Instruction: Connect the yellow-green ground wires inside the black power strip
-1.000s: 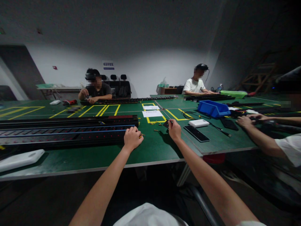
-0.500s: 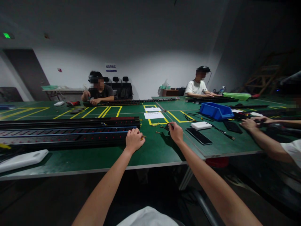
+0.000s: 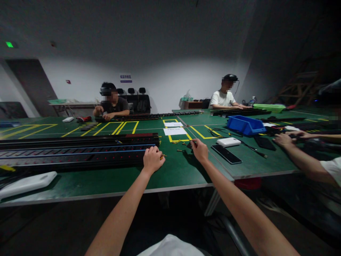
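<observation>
My left hand [image 3: 153, 160] is closed over the right end of a long black rail [image 3: 117, 156], which has a blue line along it and a row of small red dots. A bit of yellow wire [image 3: 163, 156] pokes out beside its thumb. To the right, the fingers of my right hand [image 3: 199, 150] are pinched together just above the green table, at a small dark piece [image 3: 189, 144] that is too dim to identify. Between the hands lies a small brass-coloured screw-like part [image 3: 180, 150], with several similar ones just behind it.
A phone [image 3: 227, 154], a white power bank [image 3: 228, 142] and a blue bin [image 3: 245, 125] stand to the right. White paper sheets [image 3: 175, 131] lie ahead. Near the front left is a white device [image 3: 29, 185]. A co-worker's hands [image 3: 285, 140] work at the right; two people sit opposite.
The view has shifted slightly. Both of my hands keep the same places and grips, and nothing else has visibly moved.
</observation>
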Action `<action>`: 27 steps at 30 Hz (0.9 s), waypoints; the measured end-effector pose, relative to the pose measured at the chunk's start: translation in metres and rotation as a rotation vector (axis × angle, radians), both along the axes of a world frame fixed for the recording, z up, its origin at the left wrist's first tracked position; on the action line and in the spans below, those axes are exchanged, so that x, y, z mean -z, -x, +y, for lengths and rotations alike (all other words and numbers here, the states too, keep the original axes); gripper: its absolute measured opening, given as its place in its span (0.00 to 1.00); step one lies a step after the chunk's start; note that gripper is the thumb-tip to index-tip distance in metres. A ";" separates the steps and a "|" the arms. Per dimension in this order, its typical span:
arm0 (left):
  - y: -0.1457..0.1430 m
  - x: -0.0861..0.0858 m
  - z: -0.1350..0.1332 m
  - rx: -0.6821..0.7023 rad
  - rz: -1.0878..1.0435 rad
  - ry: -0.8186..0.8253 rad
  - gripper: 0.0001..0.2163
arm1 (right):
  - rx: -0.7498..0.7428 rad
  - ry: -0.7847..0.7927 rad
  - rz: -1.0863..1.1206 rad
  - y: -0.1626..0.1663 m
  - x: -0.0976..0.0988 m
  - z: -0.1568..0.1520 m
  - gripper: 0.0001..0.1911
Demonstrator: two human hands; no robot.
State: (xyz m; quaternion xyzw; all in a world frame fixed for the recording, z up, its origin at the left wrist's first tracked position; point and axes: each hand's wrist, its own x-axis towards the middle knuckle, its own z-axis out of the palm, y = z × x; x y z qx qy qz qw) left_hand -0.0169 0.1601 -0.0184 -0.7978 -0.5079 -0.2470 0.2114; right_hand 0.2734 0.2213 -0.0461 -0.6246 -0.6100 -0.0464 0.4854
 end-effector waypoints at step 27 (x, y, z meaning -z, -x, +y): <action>0.001 0.002 -0.003 0.007 -0.021 0.027 0.08 | -0.619 0.441 0.807 0.066 -0.040 -0.060 0.08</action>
